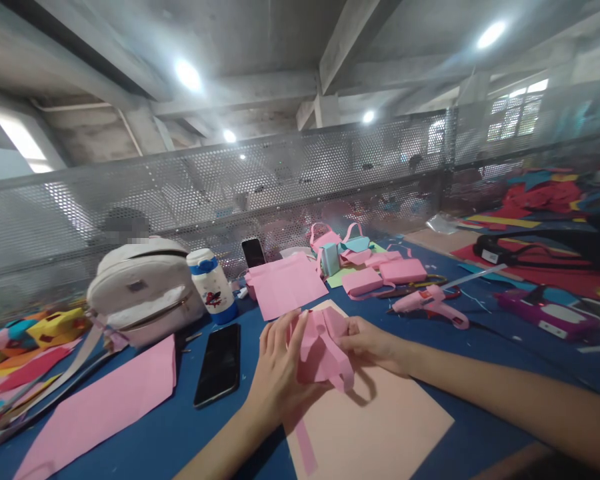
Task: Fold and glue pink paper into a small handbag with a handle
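Between my two hands is a small pink felt bag [316, 353], a folded piece with a strap-like strip curling down at its right. My left hand [280, 363] is closed around its left side, fingers along the top edge. At the right edge, my right hand [367, 340] pinches the piece between thumb and fingers. Underneath lies a pale peach sheet [390, 420], and a loose pink strip [306, 447] rests on it near the left edge. A pink glue gun [430, 303] with a clear glue stick lies beyond my right hand.
Pink felt sheets [286, 283] and several small pink bags [404, 270] lie behind. A black phone [219, 365], a white-and-blue bottle [212, 285] and a white backpack [145, 287] stand or lie left. A purple-and-white device [550, 313] sits right. A perforated metal screen [280, 193] borders the blue table's back.
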`<state>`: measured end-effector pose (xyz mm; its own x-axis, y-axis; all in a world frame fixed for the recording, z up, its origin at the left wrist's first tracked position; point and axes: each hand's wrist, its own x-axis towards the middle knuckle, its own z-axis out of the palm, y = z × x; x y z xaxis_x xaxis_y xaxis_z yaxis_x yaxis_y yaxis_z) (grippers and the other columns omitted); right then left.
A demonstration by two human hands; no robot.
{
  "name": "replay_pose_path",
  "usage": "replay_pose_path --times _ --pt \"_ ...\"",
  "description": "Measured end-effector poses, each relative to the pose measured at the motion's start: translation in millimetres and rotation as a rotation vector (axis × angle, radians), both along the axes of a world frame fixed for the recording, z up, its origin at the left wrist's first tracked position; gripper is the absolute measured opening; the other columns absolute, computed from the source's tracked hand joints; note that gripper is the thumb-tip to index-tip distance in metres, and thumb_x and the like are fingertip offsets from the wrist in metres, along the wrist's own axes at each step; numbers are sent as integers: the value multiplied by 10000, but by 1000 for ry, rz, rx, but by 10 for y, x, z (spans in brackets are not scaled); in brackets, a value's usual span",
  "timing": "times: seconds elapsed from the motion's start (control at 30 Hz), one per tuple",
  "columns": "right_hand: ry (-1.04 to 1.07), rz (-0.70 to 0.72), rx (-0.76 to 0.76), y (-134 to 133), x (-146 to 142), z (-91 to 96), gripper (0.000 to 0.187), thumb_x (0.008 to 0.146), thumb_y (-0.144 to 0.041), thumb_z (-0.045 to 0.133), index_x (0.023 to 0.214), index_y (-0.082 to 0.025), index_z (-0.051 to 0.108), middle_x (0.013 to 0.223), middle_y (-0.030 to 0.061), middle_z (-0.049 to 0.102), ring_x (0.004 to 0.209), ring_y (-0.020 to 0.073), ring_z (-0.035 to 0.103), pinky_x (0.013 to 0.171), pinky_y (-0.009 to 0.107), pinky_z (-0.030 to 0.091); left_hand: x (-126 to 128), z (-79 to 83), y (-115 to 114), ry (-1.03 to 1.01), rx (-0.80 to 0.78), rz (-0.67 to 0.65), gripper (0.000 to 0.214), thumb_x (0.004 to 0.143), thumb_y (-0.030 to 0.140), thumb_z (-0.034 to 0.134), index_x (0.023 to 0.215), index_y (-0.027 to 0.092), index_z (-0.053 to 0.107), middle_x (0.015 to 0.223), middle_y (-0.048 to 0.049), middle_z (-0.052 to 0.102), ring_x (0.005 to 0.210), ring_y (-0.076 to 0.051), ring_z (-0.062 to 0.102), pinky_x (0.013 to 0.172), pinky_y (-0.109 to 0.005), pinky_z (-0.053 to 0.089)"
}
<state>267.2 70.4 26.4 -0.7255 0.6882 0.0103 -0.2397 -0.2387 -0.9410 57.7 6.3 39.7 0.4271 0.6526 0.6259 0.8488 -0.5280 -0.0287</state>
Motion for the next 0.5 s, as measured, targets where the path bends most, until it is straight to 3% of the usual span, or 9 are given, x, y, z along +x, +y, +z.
replay_pose_path --times 0.2,0.37,0.5 --pt "43 84 -66 23 23 -15 355 676 -326 830 917 -83 738 807 73 738 697 147 666 685 245 494 3 -40 -5 10 41 -12 1137 706 659 700 1522 227 37 1377 -223 382 1242 -420 407 998 -600 333" --pt "84 165 -123 -8 24 38 412 684 -348 830 993 -94 730 849 82 745 799 180 687 774 269 504 16 -46 -54 -57 -15 -50 1143 698 573 756 1520 250 31 1396 -218 322 1263 -428 377 976 -613 394" --pt "88 103 -147 -25 6 81 437 743 -406 792 1038 -95 709 984 115 727 925 208 669 863 305 488 8 -27 -82 -185 -127 -98 1163 691 472 799 1517 303 -2 1416 -192 280 1289 -413 368 981 -600 430"
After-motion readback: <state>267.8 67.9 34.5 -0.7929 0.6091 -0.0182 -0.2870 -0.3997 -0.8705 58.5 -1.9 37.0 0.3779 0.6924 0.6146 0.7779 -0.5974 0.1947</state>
